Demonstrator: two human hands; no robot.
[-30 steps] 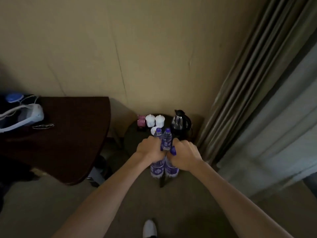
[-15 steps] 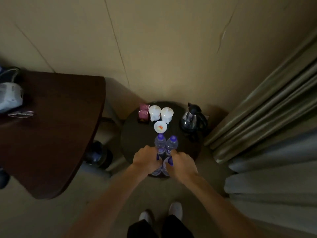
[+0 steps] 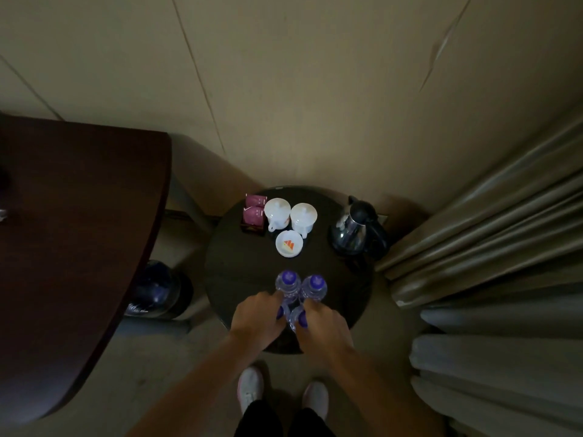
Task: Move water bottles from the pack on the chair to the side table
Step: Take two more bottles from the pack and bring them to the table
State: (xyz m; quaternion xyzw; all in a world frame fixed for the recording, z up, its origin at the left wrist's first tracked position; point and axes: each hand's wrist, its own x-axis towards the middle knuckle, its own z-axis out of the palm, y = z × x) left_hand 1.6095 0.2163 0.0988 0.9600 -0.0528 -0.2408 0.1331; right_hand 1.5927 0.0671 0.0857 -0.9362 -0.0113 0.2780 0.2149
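We hold four bottles in a tight cluster over the near edge of the round table. Our left hand is closed on the left pair, our right hand on the right pair, two purple caps showing ahead of the knuckles and two between the hands. We cannot tell whether the bottles touch the tabletop. Farther back stand two white cups, a small dish, pink sachets and a kettle. A dark desk lies left, curtains right.
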